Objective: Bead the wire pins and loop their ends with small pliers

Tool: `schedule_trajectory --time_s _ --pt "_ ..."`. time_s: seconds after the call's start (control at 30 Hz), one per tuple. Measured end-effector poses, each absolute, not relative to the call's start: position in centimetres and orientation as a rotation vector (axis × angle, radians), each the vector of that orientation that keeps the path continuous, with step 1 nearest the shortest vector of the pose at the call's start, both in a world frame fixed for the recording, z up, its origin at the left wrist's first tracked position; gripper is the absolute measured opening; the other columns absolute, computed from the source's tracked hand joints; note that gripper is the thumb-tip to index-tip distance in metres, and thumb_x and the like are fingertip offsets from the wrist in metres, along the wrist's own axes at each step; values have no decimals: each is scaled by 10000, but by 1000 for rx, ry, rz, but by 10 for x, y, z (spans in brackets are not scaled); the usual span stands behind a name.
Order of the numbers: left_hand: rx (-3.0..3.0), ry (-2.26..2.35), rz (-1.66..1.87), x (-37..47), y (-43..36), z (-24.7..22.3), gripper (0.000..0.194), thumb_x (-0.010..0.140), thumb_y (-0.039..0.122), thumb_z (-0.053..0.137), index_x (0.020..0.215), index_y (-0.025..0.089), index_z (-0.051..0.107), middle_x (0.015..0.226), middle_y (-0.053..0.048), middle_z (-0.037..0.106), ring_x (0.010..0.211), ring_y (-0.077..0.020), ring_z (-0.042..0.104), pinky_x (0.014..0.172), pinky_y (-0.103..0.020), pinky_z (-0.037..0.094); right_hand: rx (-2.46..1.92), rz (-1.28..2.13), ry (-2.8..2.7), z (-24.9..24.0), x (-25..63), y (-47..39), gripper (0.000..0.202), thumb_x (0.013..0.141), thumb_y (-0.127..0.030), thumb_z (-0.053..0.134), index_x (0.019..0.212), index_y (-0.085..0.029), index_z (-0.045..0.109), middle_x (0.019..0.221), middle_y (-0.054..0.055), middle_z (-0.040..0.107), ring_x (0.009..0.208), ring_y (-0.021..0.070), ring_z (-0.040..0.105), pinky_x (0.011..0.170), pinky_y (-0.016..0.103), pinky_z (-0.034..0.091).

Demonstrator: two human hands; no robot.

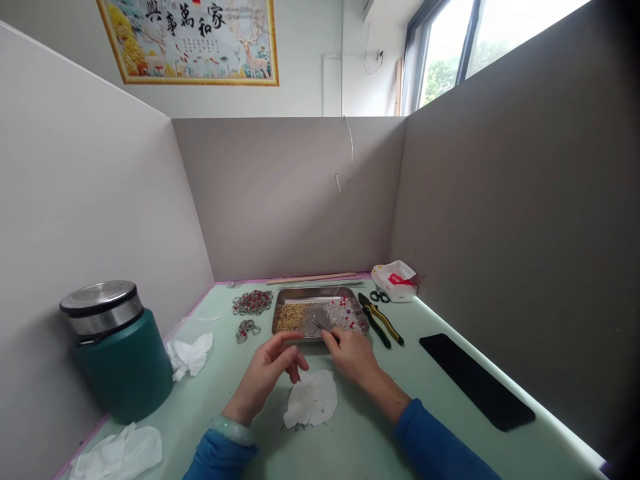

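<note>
My right hand is closed on slim dark tweezers, whose tips reach over the near part of a metal tray. Gold-coloured small pieces lie in the tray's left part; clear and red beads are heaped on the right. My left hand is just in front of the tray, its index finger stretched out and the other fingers loosely curled apart from it. I see nothing held there. Below the hands lies a white tissue with small dark bits around it.
Red-beaded chains and a smaller chain pile sit left of the tray. Pliers, scissors, a tissue pack and a black slab are right. A green flask stands left. Panels enclose the table.
</note>
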State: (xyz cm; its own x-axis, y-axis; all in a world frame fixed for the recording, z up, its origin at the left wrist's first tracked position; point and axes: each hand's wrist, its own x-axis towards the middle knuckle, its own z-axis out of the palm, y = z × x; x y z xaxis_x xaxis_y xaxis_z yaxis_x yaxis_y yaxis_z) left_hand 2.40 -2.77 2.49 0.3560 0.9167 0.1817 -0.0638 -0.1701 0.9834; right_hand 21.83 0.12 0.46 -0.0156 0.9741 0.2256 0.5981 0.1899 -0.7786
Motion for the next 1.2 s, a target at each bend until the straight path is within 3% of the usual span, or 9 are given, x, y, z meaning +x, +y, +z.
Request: schedule_trajectory --time_s 0.1,0.23,0.33,0.43,0.57,0.67,0.8,1.07,1.2 --pt "1431 904 1050 26 -23 21 477 801 358 560 1222 148 483 692 -29 657 528 -117 522 586 -277 427 -1435 837 -1738 11 226 5 475 860 -509 312 601 -175 527 531 8 459 513 135 441 510 259 302" --pt "1446 1062 1020 29 -17 16 382 753 362 595 1046 117 602 719 -57 669 557 -130 530 578 -276 422 -1136 1435 -1654 18 230 0 518 859 -568 227 707 -176 530 525 -42 362 393 78 282 397 220 220" --pt "1520 1076 1018 29 -17 16 339 755 350 592 1005 125 626 770 -76 690 715 -173 584 710 -308 432 -847 1797 -1457 19 227 -5 472 837 -576 298 713 -172 507 532 -58 317 392 61 221 389 210 152" --pt "1605 1049 1002 28 -20 20 330 780 353 572 1012 125 627 722 -57 682 762 -182 582 764 -311 413 -986 1572 -1607 21 223 -7 495 857 -567 260 708 -171 516 535 -50 336 394 65 249 391 211 181" --pt "1590 1013 973 27 -24 24 443 808 398 542 1135 100 556 599 -21 634 621 -160 552 663 -292 423 -1332 987 -1845 18 219 -5 515 876 -518 249 647 -168 549 520 -15 414 455 102 380 465 235 286" --pt "1541 923 1008 28 -27 25 530 838 420 503 1258 102 442 676 -45 653 642 -160 559 671 -303 436 -1454 718 -1818 11 217 -4 429 836 -488 387 605 -166 550 559 29 490 596 161 478 573 272 303" --pt "1527 839 977 27 -28 25 500 853 434 476 1224 99 476 801 -98 670 667 -160 563 676 -313 446 -1563 473 -1782 5 214 -8 366 823 -460 411 671 -169 575 671 83 566 721 226 521 654 310 293" --pt "1502 946 908 24 -15 10 495 800 386 558 1184 77 520 665 -57 662 581 -141 533 614 -295 437 -1449 864 -1779 15 219 -2 479 853 -516 314 616 -165 538 542 14 452 528 135 432 520 254 302" --pt "1492 1028 918 27 -11 6 398 773 418 570 996 96 642 723 -65 668 574 -134 526 591 -286 431 -1110 1514 -1692 18 226 -3 531 846 -591 248 714 -171 545 517 -46 343 395 78 276 391 212 212"
